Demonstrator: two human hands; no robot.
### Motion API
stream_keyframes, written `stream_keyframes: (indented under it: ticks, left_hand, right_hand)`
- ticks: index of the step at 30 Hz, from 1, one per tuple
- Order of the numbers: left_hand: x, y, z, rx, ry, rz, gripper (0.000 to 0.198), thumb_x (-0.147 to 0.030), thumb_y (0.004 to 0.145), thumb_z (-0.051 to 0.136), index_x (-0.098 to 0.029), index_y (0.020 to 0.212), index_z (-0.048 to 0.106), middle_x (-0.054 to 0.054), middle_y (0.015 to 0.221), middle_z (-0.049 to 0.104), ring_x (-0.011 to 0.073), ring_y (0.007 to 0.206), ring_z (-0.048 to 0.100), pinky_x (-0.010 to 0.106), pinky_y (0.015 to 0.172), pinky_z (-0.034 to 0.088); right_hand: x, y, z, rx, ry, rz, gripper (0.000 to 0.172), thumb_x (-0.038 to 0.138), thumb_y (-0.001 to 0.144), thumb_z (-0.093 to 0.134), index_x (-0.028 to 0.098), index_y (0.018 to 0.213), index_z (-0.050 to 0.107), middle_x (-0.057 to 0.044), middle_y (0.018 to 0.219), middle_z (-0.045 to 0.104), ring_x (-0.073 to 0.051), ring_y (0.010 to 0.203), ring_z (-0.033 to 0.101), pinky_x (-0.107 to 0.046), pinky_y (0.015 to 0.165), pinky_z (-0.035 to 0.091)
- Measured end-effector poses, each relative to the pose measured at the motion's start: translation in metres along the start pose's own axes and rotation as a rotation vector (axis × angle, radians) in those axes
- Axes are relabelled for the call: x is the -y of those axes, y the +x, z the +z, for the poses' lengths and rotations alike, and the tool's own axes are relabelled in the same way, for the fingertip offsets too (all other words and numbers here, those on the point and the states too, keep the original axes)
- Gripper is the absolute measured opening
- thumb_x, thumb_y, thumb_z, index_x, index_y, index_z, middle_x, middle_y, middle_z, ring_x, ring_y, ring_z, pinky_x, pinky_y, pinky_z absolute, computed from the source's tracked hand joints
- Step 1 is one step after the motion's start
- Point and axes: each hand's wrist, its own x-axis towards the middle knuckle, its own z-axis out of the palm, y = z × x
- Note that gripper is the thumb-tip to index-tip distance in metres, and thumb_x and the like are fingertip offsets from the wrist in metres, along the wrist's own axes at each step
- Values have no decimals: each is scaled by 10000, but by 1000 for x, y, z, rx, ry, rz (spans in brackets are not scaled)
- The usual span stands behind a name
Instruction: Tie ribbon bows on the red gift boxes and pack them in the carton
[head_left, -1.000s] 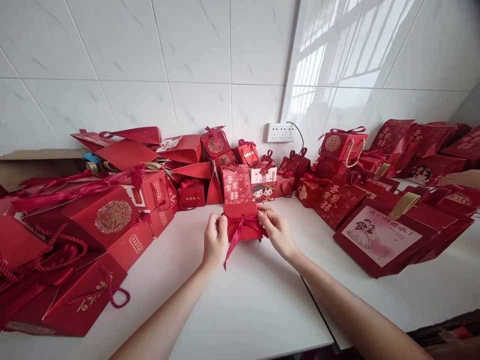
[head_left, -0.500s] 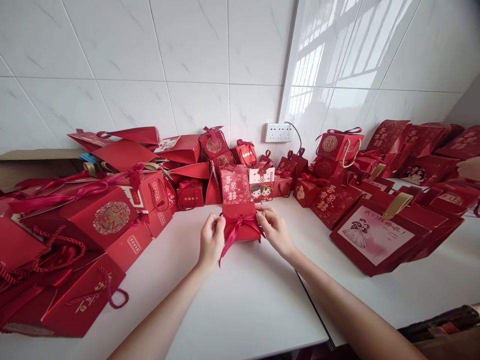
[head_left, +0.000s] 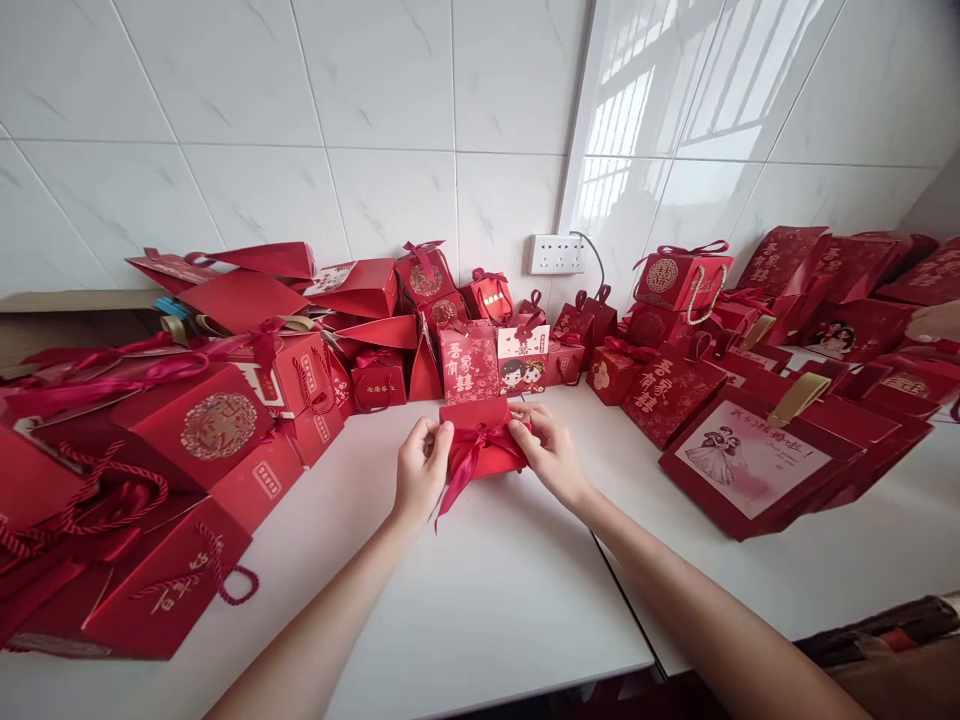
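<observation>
A small red gift box sits on the white table in front of me, with a dark pink satin ribbon tied in a bow across its front. One ribbon tail hangs past the lower left of the box. At the box's left edge, my left hand is closed, thumb against curled fingers, at the end of the bow. My right hand pinches at the bow's other end, along the box's right edge. The exact grip of both hands is partly hidden. Right behind stand a patterned red box and a cartoon-couple box.
Stacked red gift boxes with cord handles crowd the left. More boxes, including a wedding-couple bag, fill the right. A power socket is on the tiled wall. Part of another person's hand shows at the far right.
The box's upper flap appears lower and more folded towards me. My right thumb has shifted onto the front near the bow. The view has tilted slightly.
</observation>
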Motion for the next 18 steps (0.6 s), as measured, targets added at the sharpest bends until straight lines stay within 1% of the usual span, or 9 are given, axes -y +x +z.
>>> stream_keyframes:
  ticks: [2,4,8,10,13,15,18]
  left_hand:
    - [2,0,1,-18,12,9,330,-435,797,526,-200,608,390,-53,556,366,97,522,372,218,528,333]
    - [4,0,1,-33,16,15,303,-434,790,530,-202,635,411,-51,566,392,100,526,390,222,536,339]
    - [8,1,1,-65,8,11,279,-426,779,534,-211,674,391,-58,577,393,94,509,383,218,524,336]
    - [8,2,0,-59,-3,-4,274,-422,778,531,-215,678,382,-72,535,353,89,467,346,213,486,311]
    - [6,2,-1,-23,-35,-30,249,-437,791,499,-223,721,394,-89,469,332,93,416,322,207,436,275]
    - [5,2,-2,3,-58,-41,255,-452,781,509,-226,748,395,-93,460,352,95,412,336,201,430,276]
    - [5,2,-1,23,-73,-53,295,-424,721,605,-224,775,394,-88,504,410,92,457,394,194,472,325]
  right_hand:
    - [0,1,0,-7,51,39,377,463,856,477,199,587,470,-87,1084,619,-229,1007,578,-349,799,479]
    - [0,1,1,-12,108,75,374,472,856,470,193,612,523,-79,1081,622,-225,988,584,-352,809,483]
    - [1,2,1,-12,143,135,382,504,845,453,185,790,657,-79,1092,606,-226,952,586,-330,713,512]
    - [2,2,0,-8,148,157,411,519,846,441,185,869,679,-84,1095,599,-226,941,590,-318,676,518]
    - [2,2,-1,2,189,175,459,550,854,403,190,938,675,-92,1139,579,-244,996,583,-292,616,525]
    - [3,1,-3,28,219,160,468,568,859,386,191,914,659,-96,1175,564,-259,1055,566,-283,601,529]
    - [2,0,-4,107,193,95,395,558,825,483,184,759,590,-100,1229,539,-266,1073,562,-296,630,531]
